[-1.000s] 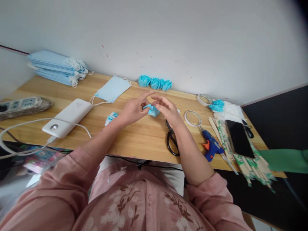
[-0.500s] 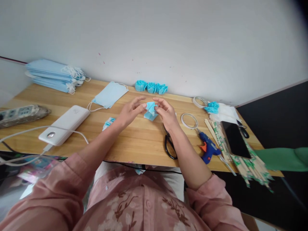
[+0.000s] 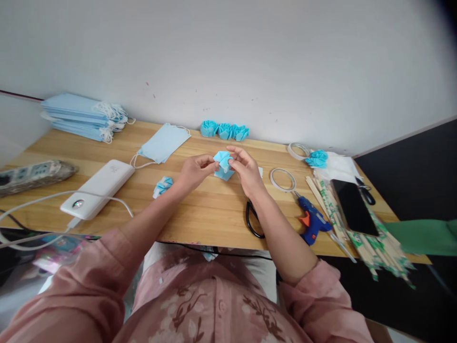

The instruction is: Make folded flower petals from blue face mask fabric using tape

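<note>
1. Grip: your left hand point(image 3: 194, 170) and right hand point(image 3: 245, 170) both pinch one small folded piece of blue cloth point(image 3: 223, 163), thumb against fingertips on either side. Neither hand is spread; the remaining fingers of each are curled in.

2. Position: the blue cloth sits between your two hands, touching both, held just above the wooden surface point(image 3: 200, 209) near its middle and towards the wall.

3. Method, as a judgement: keep both pinches close to the fold so the pleats cannot spring open. Turn the piece with one hand only while the other holds it fast. A loose thumb would likely let the layers slip.

4. Nearby items: a smaller scrap of blue cloth point(image 3: 163, 185) lies on the surface just beside your left wrist. Black scissors point(image 3: 252, 220) lie partly under your right forearm. A blue glue gun point(image 3: 311, 219) and a ring of tape point(image 3: 283, 179) lie to your right, apart from the hand.

5. Finished pieces: three blue rosettes point(image 3: 224, 130) stand in a row against the wall, beyond your hands. A flat face mask point(image 3: 164, 143) lies to their left.
</note>
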Demonstrator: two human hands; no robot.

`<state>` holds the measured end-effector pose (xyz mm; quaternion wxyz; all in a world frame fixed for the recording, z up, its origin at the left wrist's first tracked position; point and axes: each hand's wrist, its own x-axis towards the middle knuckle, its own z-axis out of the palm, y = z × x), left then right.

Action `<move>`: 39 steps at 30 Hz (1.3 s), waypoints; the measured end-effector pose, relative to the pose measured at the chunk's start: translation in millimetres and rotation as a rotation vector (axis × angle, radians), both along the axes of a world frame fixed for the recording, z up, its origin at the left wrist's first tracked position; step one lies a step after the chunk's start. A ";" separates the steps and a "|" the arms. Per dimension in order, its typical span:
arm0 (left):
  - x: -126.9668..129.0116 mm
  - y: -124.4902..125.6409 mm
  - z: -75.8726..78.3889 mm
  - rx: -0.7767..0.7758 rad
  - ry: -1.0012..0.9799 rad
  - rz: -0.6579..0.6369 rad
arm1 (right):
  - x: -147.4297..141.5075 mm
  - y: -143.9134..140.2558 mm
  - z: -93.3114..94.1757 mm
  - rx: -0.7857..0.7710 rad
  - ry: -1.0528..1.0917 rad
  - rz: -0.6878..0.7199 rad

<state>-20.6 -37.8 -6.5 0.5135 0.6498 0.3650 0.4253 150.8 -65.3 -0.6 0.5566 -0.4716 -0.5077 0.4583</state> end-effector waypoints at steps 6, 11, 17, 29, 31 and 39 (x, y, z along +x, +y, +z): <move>-3.1 0.6 4.5 -0.076 -0.070 0.011 | 3.0 -1.5 2.4 -0.063 0.046 0.103; -6.5 0.9 8.6 -0.106 -0.100 0.039 | 8.9 -1.6 5.7 -0.019 0.058 0.114; -5.2 -1.1 10.7 -0.125 -0.113 0.049 | 11.6 -1.2 3.5 0.126 -0.038 0.147; -4.8 -1.8 7.4 -0.202 -0.133 -0.080 | 9.0 6.2 -6.1 0.194 -0.172 0.000; -4.4 -2.2 8.1 -0.201 -0.120 -0.064 | 8.9 6.0 -6.2 0.211 -0.174 -0.011; -3.3 -2.2 10.7 -0.160 -0.123 0.030 | 9.5 2.2 -3.6 0.180 -0.165 0.054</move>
